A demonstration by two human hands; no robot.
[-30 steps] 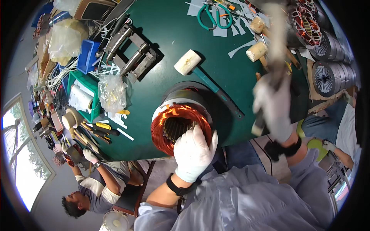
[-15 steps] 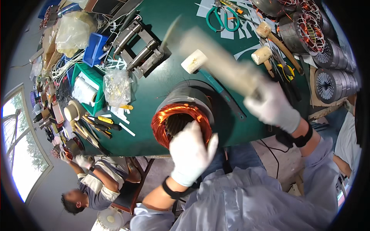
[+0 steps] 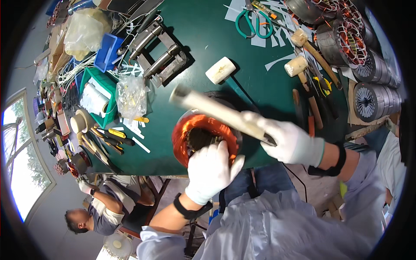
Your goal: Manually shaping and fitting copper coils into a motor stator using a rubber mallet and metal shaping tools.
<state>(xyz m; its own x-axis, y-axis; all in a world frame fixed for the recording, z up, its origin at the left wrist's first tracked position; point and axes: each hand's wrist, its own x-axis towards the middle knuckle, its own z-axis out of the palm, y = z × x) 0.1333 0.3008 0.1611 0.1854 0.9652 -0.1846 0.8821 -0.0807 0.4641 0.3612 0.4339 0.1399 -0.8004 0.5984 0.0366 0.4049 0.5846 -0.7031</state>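
A motor stator with a thick ring of copper winding (image 3: 180, 141) lies on the green table, its bore facing me. My left hand (image 3: 210, 171), in a white glove, is on the near rim of the winding with its fingers bent into the bore and its thumb apart. The fingertips are partly hidden there. My right hand (image 3: 288, 143), also gloved, grips a pale wooden club (image 3: 216, 115), slightly blurred. The club slants over the top of the stator and covers part of its body; I cannot tell whether it touches the winding.
Beyond the stator lies a white-headed mallet (image 3: 220, 70). A metal frame (image 3: 158, 54) and a green bin (image 3: 112, 89) stand left. Scissors (image 3: 253, 24), wooden mallets (image 3: 296, 66) and more stators (image 3: 340, 41) are at the right. A co-worker (image 3: 108, 203) sits at the far left.
The wooden club has swung down and left, from raised above the table to over the stator. My right hand has come nearer and lower. My left hand stays at the winding.
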